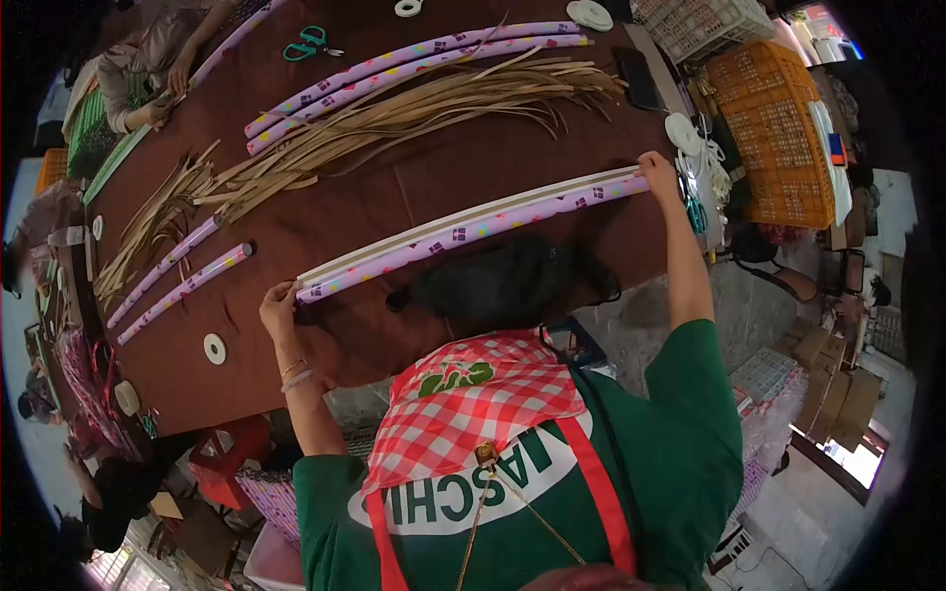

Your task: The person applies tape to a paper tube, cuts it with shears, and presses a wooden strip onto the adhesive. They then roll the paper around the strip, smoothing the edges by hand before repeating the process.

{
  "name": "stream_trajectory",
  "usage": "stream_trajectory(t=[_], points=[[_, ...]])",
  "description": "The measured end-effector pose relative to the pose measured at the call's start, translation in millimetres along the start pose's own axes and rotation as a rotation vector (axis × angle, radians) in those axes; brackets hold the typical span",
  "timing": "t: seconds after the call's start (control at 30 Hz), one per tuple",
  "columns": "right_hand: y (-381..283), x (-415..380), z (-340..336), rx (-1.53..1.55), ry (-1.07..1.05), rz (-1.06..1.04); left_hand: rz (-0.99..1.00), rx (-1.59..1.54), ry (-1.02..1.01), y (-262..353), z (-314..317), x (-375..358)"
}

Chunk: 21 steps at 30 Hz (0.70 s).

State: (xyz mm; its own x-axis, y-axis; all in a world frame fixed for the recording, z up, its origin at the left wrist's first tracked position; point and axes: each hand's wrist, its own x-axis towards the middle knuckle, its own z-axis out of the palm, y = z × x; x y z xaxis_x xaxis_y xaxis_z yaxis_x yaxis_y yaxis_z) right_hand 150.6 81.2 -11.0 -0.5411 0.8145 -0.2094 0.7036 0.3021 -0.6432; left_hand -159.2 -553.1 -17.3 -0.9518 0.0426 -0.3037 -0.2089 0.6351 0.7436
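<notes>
A long lilac patterned roll of wrapping paper stretches across the brown-covered table in front of me, with a pale strip along its far edge. My left hand is closed on the roll's left end, the fingers pinching it. At the other end, my right hand grips the roll near the table's right side. A dark bag or cloth lies between the roll and my apron.
Beyond the roll lie a bundle of dried leaf strips, more patterned rolls and teal scissors. White tape rolls sit around the table. An orange crate stands right. Another person's hand is at the far left.
</notes>
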Motion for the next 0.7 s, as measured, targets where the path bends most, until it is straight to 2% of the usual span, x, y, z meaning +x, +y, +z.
stream_trajectory(t=[0.03,0.1,0.13,0.2,0.23,0.27,0.37,0.43,0.5,0.57,0.63,0.7], points=[[10,4,0,0.031,0.034,0.019,-0.004,0.002,0.002,1,1,-1],[13,6,7,0.02,0.178,-0.073,-0.025,0.052,0.013,2,1,0],[-5,-4,10,-0.009,0.225,-0.109,-0.003,-0.011,-0.002,-5,0,3],[-44,-22,25,-0.045,0.194,-0.199,-0.067,0.066,-0.001,0,0,3],[-60,-31,37,-0.025,0.104,-0.317,-0.004,-0.037,-0.002,-15,1,8],[-77,-40,48,-0.004,0.017,-0.433,-0.01,-0.006,0.004,-9,0,5],[-134,-72,89,0.034,-0.365,-0.404,0.004,0.037,0.013,8,-1,-6],[-157,-86,121,-0.046,-0.499,-0.458,-0.015,-0.057,-0.001,27,-2,-15],[-178,-97,148,-0.195,-0.576,-0.527,-0.018,-0.035,0.026,16,1,-8],[-186,-103,173,-0.19,-0.602,-0.557,-0.022,-0.045,0.009,16,1,-9],[-193,-105,187,-0.348,-0.575,-0.631,-0.018,-0.004,0.042,12,1,-6],[-196,-103,185,-0.377,-0.579,-0.678,-0.009,0.018,0.055,9,2,-5]])
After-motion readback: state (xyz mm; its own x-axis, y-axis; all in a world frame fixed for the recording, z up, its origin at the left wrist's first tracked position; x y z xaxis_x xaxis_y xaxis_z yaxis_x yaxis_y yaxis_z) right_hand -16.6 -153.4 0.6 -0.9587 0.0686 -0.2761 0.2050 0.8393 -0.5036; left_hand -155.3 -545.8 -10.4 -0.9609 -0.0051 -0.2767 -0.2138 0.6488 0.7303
